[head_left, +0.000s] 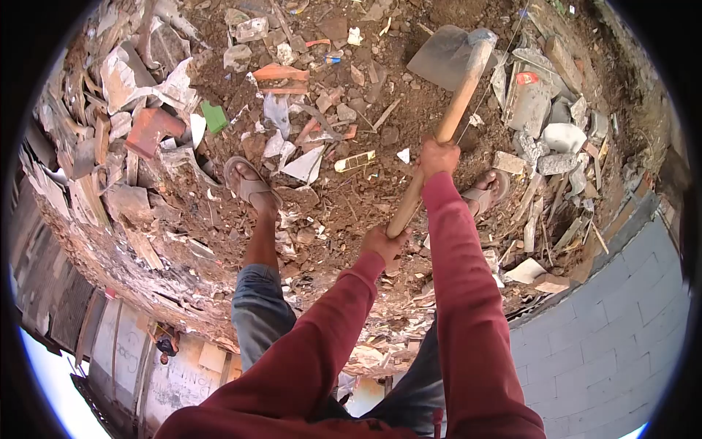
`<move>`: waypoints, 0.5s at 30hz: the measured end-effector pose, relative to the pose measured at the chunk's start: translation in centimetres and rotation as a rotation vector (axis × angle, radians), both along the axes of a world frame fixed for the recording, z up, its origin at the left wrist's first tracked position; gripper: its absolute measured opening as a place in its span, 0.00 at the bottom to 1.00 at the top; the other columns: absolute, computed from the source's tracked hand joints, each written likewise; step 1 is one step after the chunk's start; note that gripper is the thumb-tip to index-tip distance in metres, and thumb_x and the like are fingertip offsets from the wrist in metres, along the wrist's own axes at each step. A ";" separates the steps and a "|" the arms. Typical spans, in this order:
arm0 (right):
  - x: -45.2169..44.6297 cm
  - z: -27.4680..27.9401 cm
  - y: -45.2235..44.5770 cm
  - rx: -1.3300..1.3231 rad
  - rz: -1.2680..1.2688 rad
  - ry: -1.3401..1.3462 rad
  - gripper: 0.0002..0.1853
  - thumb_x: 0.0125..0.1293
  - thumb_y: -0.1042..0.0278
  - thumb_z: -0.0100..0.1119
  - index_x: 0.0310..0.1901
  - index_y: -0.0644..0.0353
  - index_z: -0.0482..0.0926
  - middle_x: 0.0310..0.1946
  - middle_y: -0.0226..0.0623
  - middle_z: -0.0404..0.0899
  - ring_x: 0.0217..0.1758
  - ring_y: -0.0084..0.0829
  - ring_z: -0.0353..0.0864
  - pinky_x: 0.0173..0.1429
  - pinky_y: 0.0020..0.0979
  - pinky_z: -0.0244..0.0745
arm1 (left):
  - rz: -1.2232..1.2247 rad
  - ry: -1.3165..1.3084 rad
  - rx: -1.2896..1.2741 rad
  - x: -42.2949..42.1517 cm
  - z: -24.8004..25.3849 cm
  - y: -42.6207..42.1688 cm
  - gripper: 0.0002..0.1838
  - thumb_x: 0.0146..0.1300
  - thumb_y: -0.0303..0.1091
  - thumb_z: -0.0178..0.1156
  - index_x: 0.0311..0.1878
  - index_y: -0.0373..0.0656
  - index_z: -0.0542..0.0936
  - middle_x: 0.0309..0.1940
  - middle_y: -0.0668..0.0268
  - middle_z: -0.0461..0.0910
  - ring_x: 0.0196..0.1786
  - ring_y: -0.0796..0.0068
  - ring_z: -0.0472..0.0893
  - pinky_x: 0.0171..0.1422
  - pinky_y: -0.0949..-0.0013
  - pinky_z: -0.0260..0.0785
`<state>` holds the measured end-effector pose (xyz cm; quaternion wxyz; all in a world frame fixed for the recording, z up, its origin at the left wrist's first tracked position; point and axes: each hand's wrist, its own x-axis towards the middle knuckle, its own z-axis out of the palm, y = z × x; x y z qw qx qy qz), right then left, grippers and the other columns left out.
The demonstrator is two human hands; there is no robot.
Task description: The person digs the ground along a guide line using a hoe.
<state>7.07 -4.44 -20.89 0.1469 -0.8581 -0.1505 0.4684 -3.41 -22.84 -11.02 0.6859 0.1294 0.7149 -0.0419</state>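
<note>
A hoe [447, 55] with a broad grey metal blade and a wooden handle slants across the middle of the head view. Its blade rests on or just over the brown soil at the upper right. My right hand [439, 156] is wrapped round the handle partway up. Lower down, my left hand [385, 244] grips the handle near its end. Both sleeves are dark red. Around the blade lie loose earth, stones and broken pieces.
My sandalled feet [252, 184] stand apart on the rubble. Broken concrete pieces [534, 110] are heaped at right, with wood and tile scraps [153, 132] at left. A grey block wall [607, 314] borders the lower right. Another person [167, 344] is far off at lower left.
</note>
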 end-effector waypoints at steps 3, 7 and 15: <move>-1.1 -2.3 -5.1 -0.078 0.093 -0.001 0.16 0.56 0.65 0.65 0.31 0.74 0.78 0.18 0.46 0.78 0.22 0.40 0.82 0.29 0.40 0.76 | -0.058 0.017 -0.033 -0.7 1.3 -3.8 0.29 0.57 0.63 0.70 0.40 0.41 0.87 0.25 0.56 0.85 0.30 0.60 0.86 0.38 0.59 0.77; -1.5 1.6 -10.2 -0.156 0.001 -0.104 0.14 0.57 0.66 0.66 0.33 0.72 0.76 0.19 0.44 0.78 0.19 0.37 0.79 0.26 0.38 0.75 | -0.159 0.035 -0.218 -2.4 5.8 -5.3 0.31 0.57 0.67 0.67 0.45 0.46 0.87 0.35 0.54 0.88 0.40 0.57 0.87 0.47 0.58 0.77; -0.8 3.2 -12.9 -0.303 -0.295 0.261 0.13 0.57 0.68 0.65 0.33 0.71 0.76 0.19 0.41 0.78 0.16 0.34 0.77 0.23 0.39 0.75 | -0.350 0.104 -0.178 -2.6 11.0 -3.2 0.32 0.59 0.67 0.63 0.43 0.43 0.87 0.32 0.50 0.86 0.40 0.49 0.87 0.47 0.54 0.78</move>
